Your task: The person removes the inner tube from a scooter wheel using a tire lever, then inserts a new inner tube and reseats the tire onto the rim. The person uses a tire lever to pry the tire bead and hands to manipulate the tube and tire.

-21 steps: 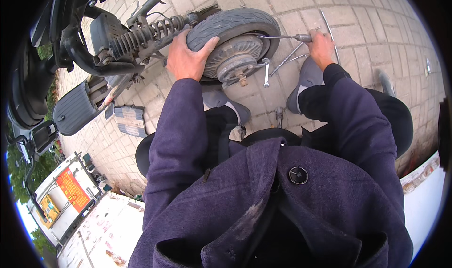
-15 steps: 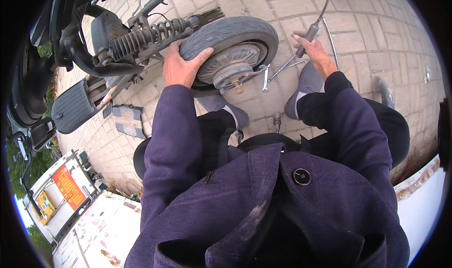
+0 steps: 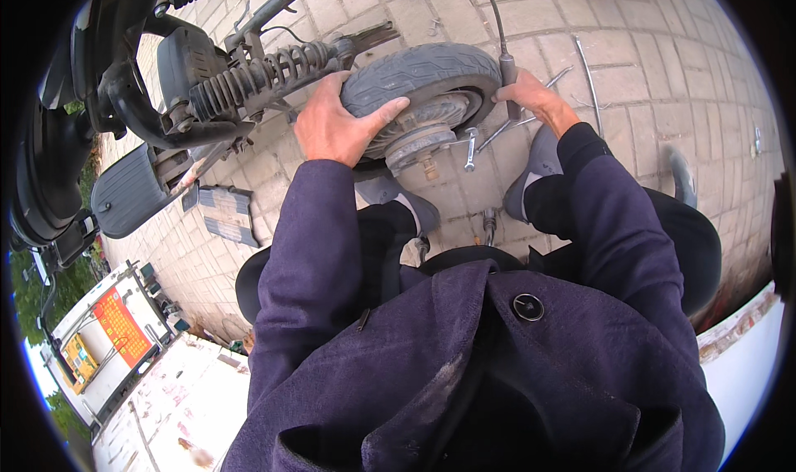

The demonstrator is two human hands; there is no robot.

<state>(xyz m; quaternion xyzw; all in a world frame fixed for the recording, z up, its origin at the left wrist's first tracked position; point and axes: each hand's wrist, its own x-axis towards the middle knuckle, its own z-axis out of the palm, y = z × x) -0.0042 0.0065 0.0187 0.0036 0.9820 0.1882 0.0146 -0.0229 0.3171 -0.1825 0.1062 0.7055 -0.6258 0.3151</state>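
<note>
A wheel with a black tyre [image 3: 414,70] and a dusty metal hub [image 3: 419,136] stands tilted in front of me, between my feet and the scooter. My left hand [image 3: 342,128] grips the tyre's left side, its thumb over the sidewall and its fingers behind the tread. In my right hand [image 3: 535,99] is a curved metal lever [image 3: 500,24] with a grey handle, its bent end pointing away from me. That hand's fingertips are at the tyre's right edge. Beside the axle is a silver spanner [image 3: 471,150].
The scooter [image 3: 178,74], with its coil shock absorber [image 3: 257,78], fills the upper left. Thin metal rods [image 3: 587,74] lie on the brick paving right of the wheel. A grey footboard mat [image 3: 226,213] lies at left, and a white box [image 3: 178,397] stands at lower left.
My right hand has come left to the tyre's edge, swinging the lever more upright. The wheel has shifted slightly right and tilted, with my left hand moving along on it.
</note>
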